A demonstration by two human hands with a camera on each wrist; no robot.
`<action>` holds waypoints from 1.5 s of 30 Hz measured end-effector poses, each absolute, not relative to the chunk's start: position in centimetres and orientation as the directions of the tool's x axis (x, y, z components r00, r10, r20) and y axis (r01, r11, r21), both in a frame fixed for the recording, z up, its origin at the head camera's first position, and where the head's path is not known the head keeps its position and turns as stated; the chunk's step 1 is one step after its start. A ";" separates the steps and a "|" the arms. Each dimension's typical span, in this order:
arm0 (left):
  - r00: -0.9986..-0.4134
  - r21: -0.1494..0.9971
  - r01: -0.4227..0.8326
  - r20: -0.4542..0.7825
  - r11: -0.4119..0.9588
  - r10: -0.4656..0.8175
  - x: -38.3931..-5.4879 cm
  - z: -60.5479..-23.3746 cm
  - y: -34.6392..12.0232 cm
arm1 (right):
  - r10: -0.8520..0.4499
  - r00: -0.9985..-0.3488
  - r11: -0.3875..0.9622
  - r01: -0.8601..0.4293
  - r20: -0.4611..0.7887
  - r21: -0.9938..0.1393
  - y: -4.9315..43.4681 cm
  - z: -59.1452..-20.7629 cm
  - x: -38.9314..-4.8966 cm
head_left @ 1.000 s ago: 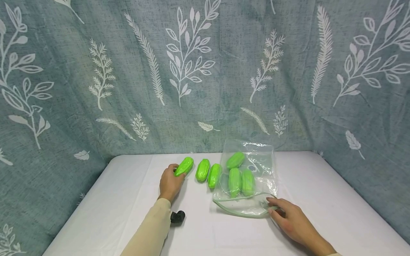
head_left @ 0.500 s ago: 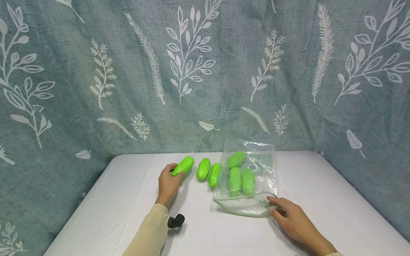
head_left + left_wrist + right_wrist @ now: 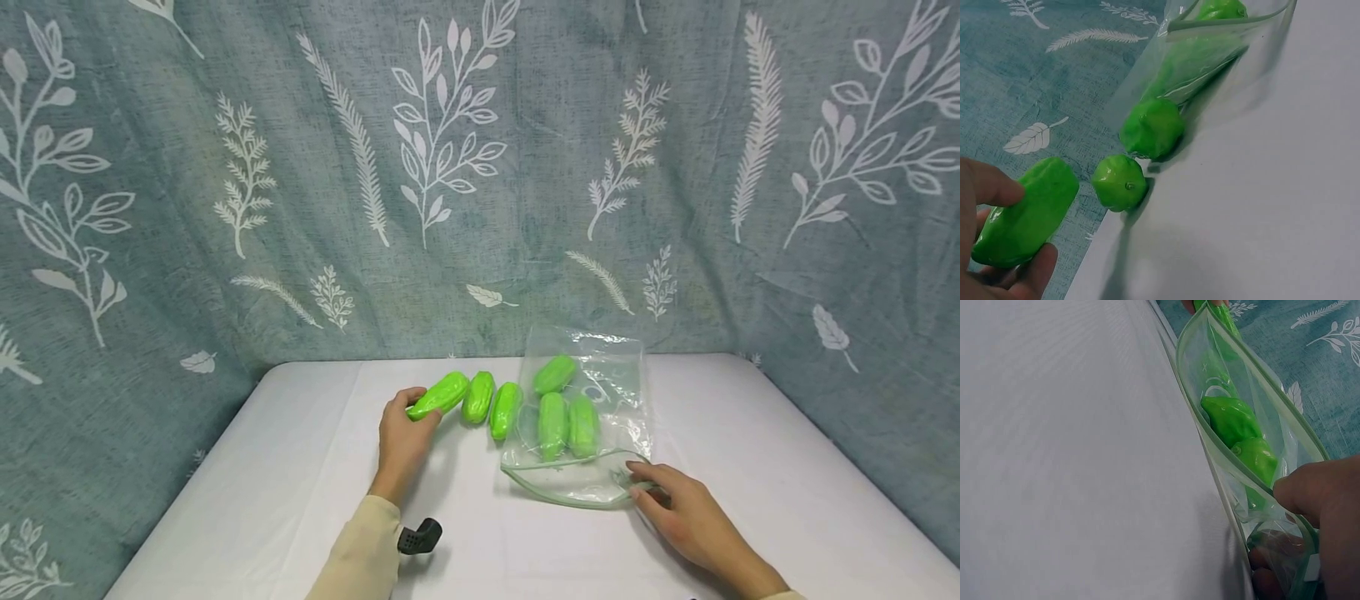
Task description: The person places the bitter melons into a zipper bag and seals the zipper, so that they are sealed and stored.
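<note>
My left hand (image 3: 405, 437) grips a glossy, ridged green cucumber (image 3: 441, 396), fingers on its far side and thumb on the near side. In the left wrist view, this cucumber (image 3: 1032, 212) is tilted in the grasp, its far end free. Two loose cucumbers, one (image 3: 477, 398) and another (image 3: 506, 411), lie between that hand and a clear zip bag (image 3: 622, 375). My right hand (image 3: 690, 517) pinches the right end of the bag's green-edged mouth, which gapes toward me. Three cucumbers lie inside the bag, one (image 3: 555, 375) deeper than the other two (image 3: 552, 425).
A white cloth covers the table (image 3: 300, 467). Behind it and along both sides hangs a blue-green curtain (image 3: 525, 208) with white leaf prints. A small black device (image 3: 422, 537) sticks out from the left sleeve at the wrist.
My left hand has raised its cucumber a little and shifted it right, so it now overlaps the nearer loose one in the head view. The right hand and bag have stayed put.
</note>
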State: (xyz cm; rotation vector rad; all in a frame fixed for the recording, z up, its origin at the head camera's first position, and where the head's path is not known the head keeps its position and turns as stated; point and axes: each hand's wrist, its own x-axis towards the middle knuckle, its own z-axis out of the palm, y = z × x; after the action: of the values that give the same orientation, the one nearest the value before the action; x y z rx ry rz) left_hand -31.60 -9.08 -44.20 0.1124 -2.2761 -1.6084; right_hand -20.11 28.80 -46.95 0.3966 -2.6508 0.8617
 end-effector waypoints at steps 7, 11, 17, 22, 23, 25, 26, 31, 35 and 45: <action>-0.951 0.938 0.138 0.216 0.319 -0.221 -30.3 -44.2 -9.5 | -0.167 -0.902 0.781 -0.368 0.399 -0.505 28.5 -47.0 -20.5; -0.950 0.935 0.143 0.222 0.325 -0.219 -29.3 -43.9 -9.4 | -0.170 -0.904 0.781 -0.366 0.392 -0.506 28.5 -47.0 -20.4; -0.952 0.939 0.164 0.231 0.302 -0.202 -27.4 -43.5 -8.7 | -0.162 -0.905 0.784 -0.360 0.392 -0.505 28.8 -47.0 -20.2; -0.953 0.939 0.180 0.240 0.293 -0.186 -26.4 -43.7 -8.1 | -0.165 -0.907 0.776 -0.362 0.388 -0.516 28.8 -47.0 -20.2; -0.954 0.939 0.182 0.241 0.290 -0.181 -26.2 -43.7 -7.9 | -0.165 -0.908 0.776 -0.361 0.386 -0.518 28.8 -47.0 -20.2; -0.957 0.941 0.185 0.238 0.283 -0.168 -25.7 -43.6 -7.7 | -0.165 -0.908 0.777 -0.360 0.385 -0.517 28.8 -47.0 -20.1; -0.957 0.942 0.187 0.238 0.278 -0.164 -25.5 -43.6 -7.6 | -0.165 -0.908 0.779 -0.360 0.386 -0.514 28.8 -47.0 -20.1; -0.962 0.947 0.200 0.238 0.250 -0.131 -24.8 -43.4 -7.3 | -0.162 -0.905 0.785 -0.360 0.393 -0.505 28.8 -46.9 -20.0; -0.967 0.951 0.214 0.239 0.225 -0.092 -24.7 -43.6 -7.2 | -0.165 -0.906 0.781 -0.361 0.390 -0.509 28.7 -47.0 -20.1; -0.972 0.953 0.234 0.237 0.191 0.008 -24.5 -43.9 -6.8 | -0.162 -0.908 0.782 -0.357 0.387 -0.510 28.8 -47.0 -20.1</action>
State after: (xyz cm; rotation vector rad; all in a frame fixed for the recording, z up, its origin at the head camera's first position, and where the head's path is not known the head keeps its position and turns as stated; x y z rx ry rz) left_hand -24.46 -6.76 -43.94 -0.2351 -2.2798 -1.8776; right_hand -20.09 28.80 -47.01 0.3985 -2.6515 0.8519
